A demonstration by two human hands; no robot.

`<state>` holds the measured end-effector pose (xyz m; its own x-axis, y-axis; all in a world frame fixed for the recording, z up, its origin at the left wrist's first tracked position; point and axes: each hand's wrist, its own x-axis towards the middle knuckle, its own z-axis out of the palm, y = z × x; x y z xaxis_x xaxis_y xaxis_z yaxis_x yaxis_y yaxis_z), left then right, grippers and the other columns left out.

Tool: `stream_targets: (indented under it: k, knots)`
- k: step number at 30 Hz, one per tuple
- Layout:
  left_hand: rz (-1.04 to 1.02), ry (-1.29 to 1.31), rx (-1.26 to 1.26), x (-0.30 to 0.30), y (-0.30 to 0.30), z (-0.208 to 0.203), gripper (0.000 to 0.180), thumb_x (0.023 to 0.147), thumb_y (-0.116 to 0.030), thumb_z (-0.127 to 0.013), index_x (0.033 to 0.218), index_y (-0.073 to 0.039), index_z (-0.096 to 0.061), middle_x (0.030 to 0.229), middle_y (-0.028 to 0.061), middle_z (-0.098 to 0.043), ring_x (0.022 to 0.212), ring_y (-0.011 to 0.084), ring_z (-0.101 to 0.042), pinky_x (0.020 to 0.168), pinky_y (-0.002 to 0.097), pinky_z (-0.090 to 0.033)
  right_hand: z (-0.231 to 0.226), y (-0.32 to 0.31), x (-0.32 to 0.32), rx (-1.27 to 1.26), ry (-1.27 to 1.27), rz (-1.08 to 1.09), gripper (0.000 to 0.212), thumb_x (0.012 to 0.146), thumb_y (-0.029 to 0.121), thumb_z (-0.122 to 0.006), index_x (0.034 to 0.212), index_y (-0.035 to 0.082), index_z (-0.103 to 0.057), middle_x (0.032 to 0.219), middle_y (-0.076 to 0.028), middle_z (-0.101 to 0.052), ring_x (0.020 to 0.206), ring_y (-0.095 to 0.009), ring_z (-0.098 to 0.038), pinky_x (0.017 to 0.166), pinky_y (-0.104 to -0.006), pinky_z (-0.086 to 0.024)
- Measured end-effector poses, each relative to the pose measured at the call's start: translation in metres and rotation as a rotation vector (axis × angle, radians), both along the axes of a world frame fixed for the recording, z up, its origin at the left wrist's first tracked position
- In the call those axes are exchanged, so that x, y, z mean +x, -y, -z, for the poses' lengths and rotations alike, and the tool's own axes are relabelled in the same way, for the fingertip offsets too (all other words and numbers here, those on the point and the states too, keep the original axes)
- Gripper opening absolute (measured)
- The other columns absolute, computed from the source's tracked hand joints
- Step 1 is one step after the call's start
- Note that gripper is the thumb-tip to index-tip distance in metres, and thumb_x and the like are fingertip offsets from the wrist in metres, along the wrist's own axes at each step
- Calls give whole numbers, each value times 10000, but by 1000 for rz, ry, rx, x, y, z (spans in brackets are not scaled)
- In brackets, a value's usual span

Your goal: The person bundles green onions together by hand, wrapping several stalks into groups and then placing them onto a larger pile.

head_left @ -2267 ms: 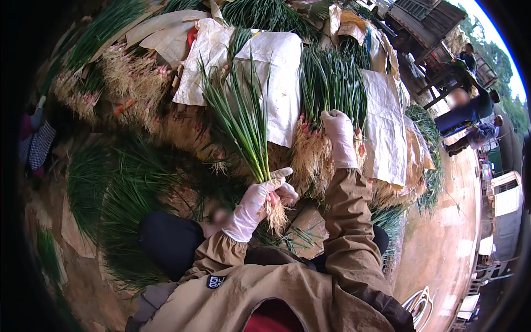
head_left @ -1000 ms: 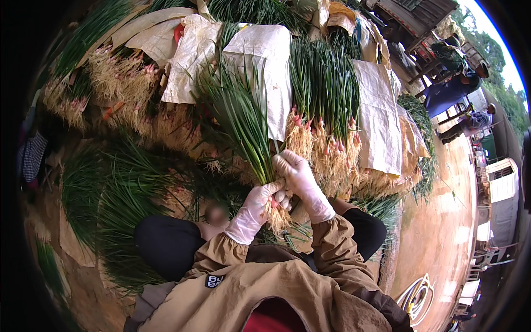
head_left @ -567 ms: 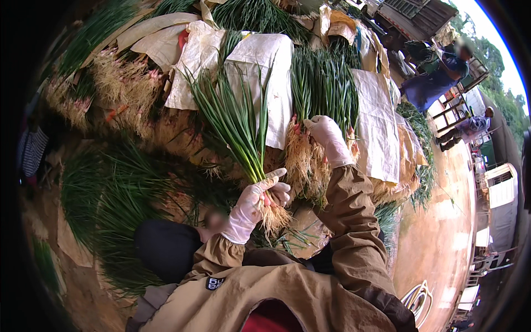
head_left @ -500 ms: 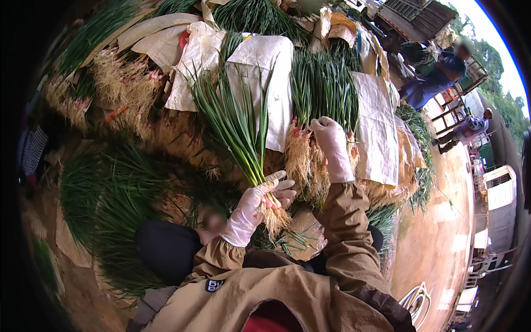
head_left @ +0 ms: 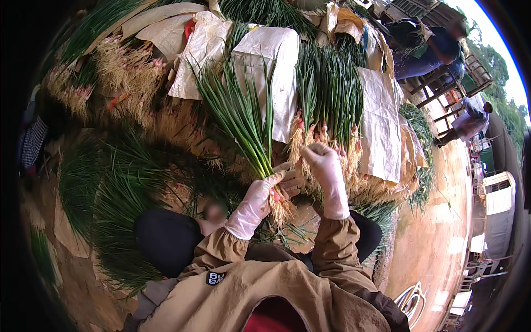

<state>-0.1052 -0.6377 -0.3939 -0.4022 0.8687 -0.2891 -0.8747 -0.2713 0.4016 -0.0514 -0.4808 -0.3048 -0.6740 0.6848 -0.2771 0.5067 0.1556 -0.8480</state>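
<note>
Left hand [head_left: 259,195]: gloved, closed round the neck of a bunch of green onions [head_left: 243,124]; we grip just above the roots so the stalks stay together, leaves fanning up and away.
Bunch, position: upright-ish, tilted to our left, roots [head_left: 282,209] hanging below the fist, over our lap.
Right hand [head_left: 325,169]: gloved, fingers curled at the root ends of the stacked onions [head_left: 329,105] w/ thumb near the left fist; we cannot tell if it pinches a stalk or only touches.
Stack: leaves pointing away, roots toward us, so stalks come off by the root end.
Sacks [head_left: 381,124]: pale sheets laid btwn and under the piles.
Loose leaves [head_left: 105,193]: heaped at our left.
Other person [head_left: 426,47]: far right, well apart.
</note>
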Motion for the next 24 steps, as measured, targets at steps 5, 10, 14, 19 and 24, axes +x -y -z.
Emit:
stream_targets:
  k: [5, 10, 14, 19, 24]
  knots:
    - [72, -39, -81, 6, -12, 3, 259, 959, -129, -559, 1173, 3, -621, 768, 55, -661, 532, 134, -618, 504, 248, -521, 58, 21, 27, -499, -372, 74, 256, 938, 215, -649, 977, -22, -560, 839, -123, -701, 553, -122, -599, 455, -265, -493]
    - [128, -168, -274, -2, 6, 6, 164, 894, -136, -668, 980, 3, -654, 737, 41, -656, 502, 142, -589, 445, 243, -446, 50, 26, 14, -515, -289, 52, 243, 948, 253, -631, 922, 13, -603, 739, -95, -696, 530, -143, -614, 432, -281, -493]
    - [-116, -261, -236, 11, -9, 16, 155, 918, -132, -639, 993, 3, -645, 753, 58, -663, 506, 137, -578, 453, 236, -470, 17, 50, 5, 155, 70, -137, 222, 936, 265, -647, 841, 68, -679, 638, -5, -643, 515, -63, -545, 463, -245, -442]
    - [106, 63, 208, 9, -5, 9, 164, 950, -140, -589, 1014, 12, -586, 813, 93, -633, 759, 232, -647, 735, 377, -549, 86, -8, 10, -445, -590, 93, 297, 996, 322, -531, 947, 81, -698, 707, 14, -631, 507, -54, -445, 512, -208, -405]
    - [-93, 54, 399, -16, 19, -7, 192, 957, -137, -580, 1095, -4, -570, 759, 53, -588, 749, 227, -636, 736, 349, -540, 24, 6, 16, 359, 805, -909, 581, 940, 563, -505, 1117, 38, -682, 976, -161, -710, 954, -239, -683, 900, -385, -520]
